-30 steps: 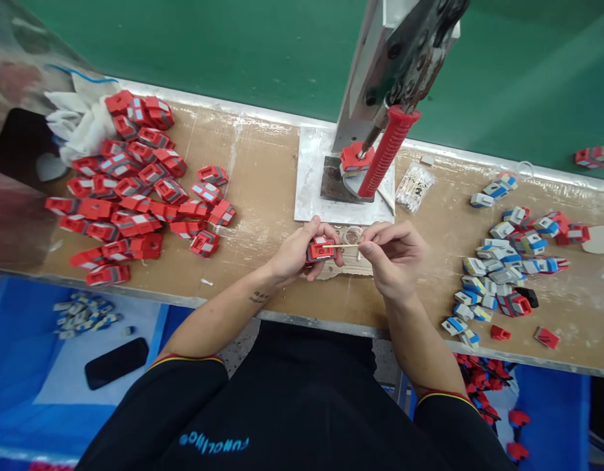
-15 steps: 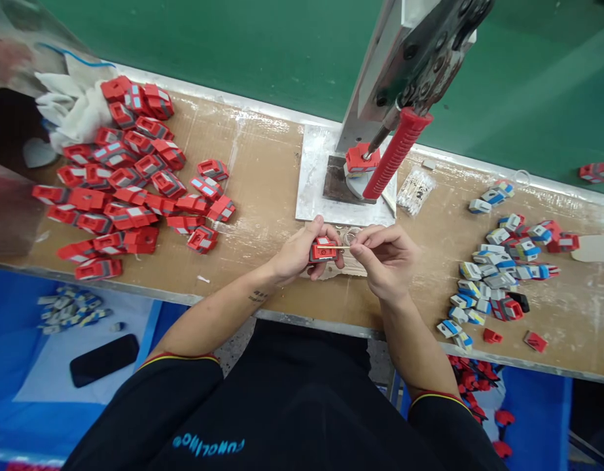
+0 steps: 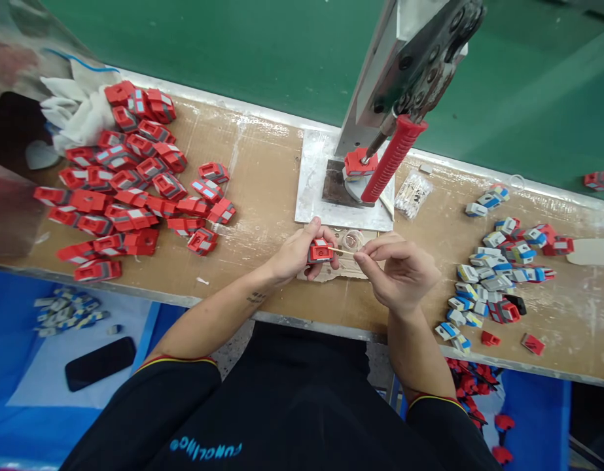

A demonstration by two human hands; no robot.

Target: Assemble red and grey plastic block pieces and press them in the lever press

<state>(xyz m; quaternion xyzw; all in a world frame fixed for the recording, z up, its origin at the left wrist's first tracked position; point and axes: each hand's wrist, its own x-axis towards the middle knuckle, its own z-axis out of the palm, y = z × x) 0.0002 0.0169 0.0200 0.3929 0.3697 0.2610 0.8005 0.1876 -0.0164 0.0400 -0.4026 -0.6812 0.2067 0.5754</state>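
Left hand [image 3: 296, 254] gripping red block [image 3: 320, 252] | right hand [image 3: 400, 267] pinching thin stick [image 3: 344, 252] | block: boxy, grey-trimmed, recessed face upward

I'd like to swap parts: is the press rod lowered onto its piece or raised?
Lowered: the press rod appears to meet the top of the red piece, and the red handle slants down beside it.

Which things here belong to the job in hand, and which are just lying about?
Apparently the job's:
red part, in left hand
thin stick, in right hand
probably red-handled press
likely the piled red parts

Apparently just lying about:
black phone
white cloth
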